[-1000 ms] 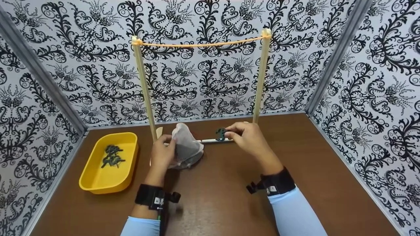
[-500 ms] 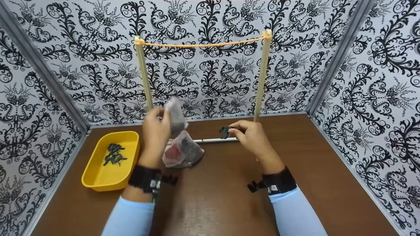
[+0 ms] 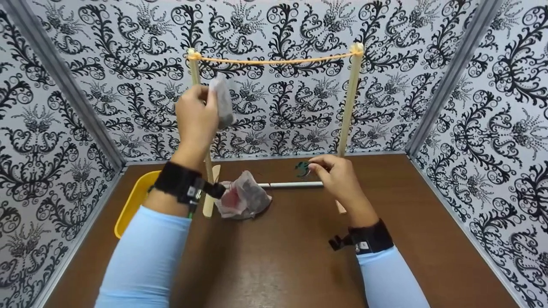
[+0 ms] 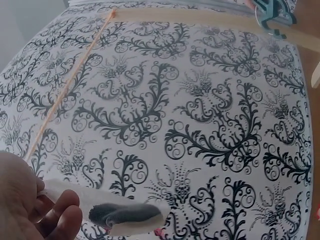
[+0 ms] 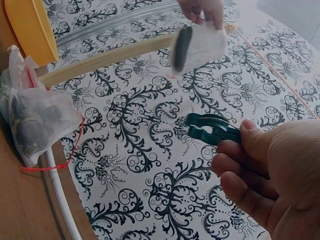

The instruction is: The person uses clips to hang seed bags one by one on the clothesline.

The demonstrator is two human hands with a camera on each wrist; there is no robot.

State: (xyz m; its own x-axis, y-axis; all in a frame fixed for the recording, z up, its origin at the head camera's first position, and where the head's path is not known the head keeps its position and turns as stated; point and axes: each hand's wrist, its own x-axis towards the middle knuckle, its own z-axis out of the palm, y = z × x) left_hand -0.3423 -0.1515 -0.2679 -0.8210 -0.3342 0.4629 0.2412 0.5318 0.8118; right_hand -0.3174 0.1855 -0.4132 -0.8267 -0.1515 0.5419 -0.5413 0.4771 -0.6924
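My left hand (image 3: 197, 115) pinches a small white mesh bag (image 3: 222, 100) by its upper end. The bag hangs below the orange string (image 3: 274, 62), near the left wooden post. Through the thin mesh a dark thing shows at its lower end, also visible in the left wrist view. Low over the back of the table, my right hand (image 3: 340, 177) pinches a dark green clothes peg (image 5: 212, 128) between thumb and forefinger. More mesh bags (image 3: 244, 197), with dark and red contents, lie on the table at the foot of the left post.
Two wooden posts (image 3: 351, 102) carry the string between their tops. Along their base runs a white rod (image 3: 295, 184). A yellow tray (image 3: 139, 194) at the left is partly hidden by my left arm. Patterned walls enclose the brown table (image 3: 274, 256).
My left hand has lifted one mesh bag from the pile up toward the string. My right hand stays low with the peg, shifting only slightly in view.
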